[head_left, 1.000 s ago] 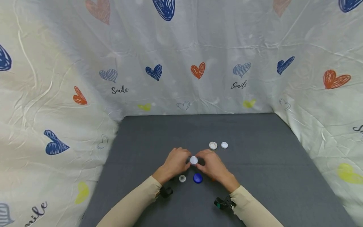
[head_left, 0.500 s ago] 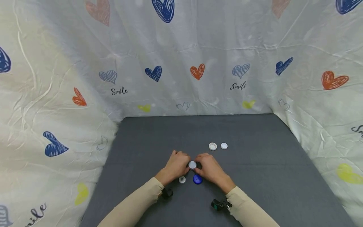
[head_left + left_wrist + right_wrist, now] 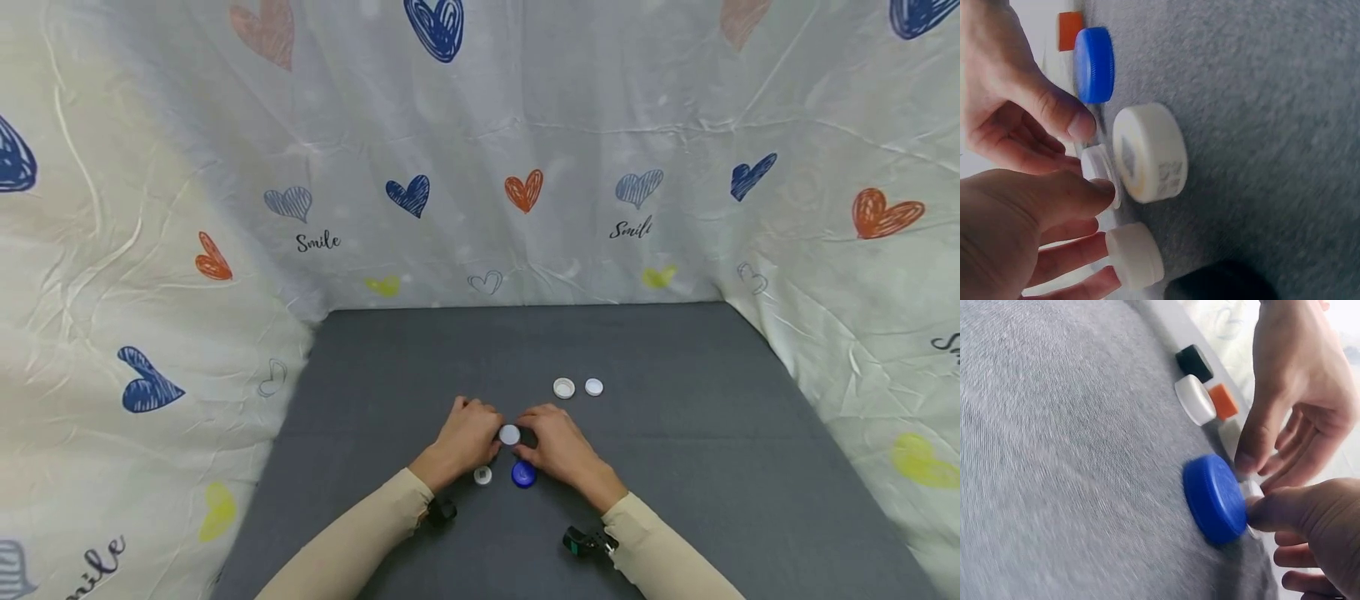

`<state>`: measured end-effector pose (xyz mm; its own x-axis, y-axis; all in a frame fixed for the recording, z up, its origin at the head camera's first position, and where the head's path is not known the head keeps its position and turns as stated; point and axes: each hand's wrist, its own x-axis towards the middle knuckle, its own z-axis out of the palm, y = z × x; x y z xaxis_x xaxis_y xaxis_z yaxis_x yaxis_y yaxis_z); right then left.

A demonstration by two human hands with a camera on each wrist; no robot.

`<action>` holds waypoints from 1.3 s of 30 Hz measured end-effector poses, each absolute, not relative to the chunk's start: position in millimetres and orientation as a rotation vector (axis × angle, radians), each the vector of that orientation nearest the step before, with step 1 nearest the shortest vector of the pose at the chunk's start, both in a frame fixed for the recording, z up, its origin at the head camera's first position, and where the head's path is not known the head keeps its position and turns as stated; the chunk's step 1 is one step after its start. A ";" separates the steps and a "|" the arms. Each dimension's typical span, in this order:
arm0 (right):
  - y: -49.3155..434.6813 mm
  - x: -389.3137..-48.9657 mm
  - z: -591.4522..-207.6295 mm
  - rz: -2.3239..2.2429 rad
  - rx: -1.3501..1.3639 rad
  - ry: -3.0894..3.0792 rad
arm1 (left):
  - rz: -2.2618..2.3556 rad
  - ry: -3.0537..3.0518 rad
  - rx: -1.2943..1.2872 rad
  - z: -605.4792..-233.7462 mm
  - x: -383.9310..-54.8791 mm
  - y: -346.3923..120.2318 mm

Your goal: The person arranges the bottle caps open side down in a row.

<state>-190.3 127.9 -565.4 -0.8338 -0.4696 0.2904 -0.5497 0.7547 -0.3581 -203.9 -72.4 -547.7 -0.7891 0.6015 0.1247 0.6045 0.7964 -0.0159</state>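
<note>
A white bottle cap [image 3: 509, 434] is held between my two hands. My left hand [image 3: 467, 436] has its thumb on the cap's near side in the left wrist view. From the other side, my right hand [image 3: 557, 442] pinches it with thumb and fingers. Nearer me lie a white cap with a grey square [image 3: 483, 475] and a ribbed blue cap [image 3: 523, 474]. Another white cap [image 3: 1135, 256] sits against the left hand's lower fingers; the head view hides it.
Two more white caps [image 3: 564, 388] lie farther back on the grey cloth [image 3: 420, 350]. An orange piece [image 3: 1070, 31] stands beyond the blue cap. In the right wrist view, another orange piece [image 3: 1222, 401] and a dark rounded thing [image 3: 1194, 362] show past a white cap.
Both hands have drawn the white cap slightly toward me, then stayed almost still over the last half second. An orange bit below the right hand is now covered.
</note>
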 end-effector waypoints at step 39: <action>220.7 -247.5 -525.3 0.480 0.663 -2.830 | -0.188 -2.983 -1.004 -501.6 -279.8 11.9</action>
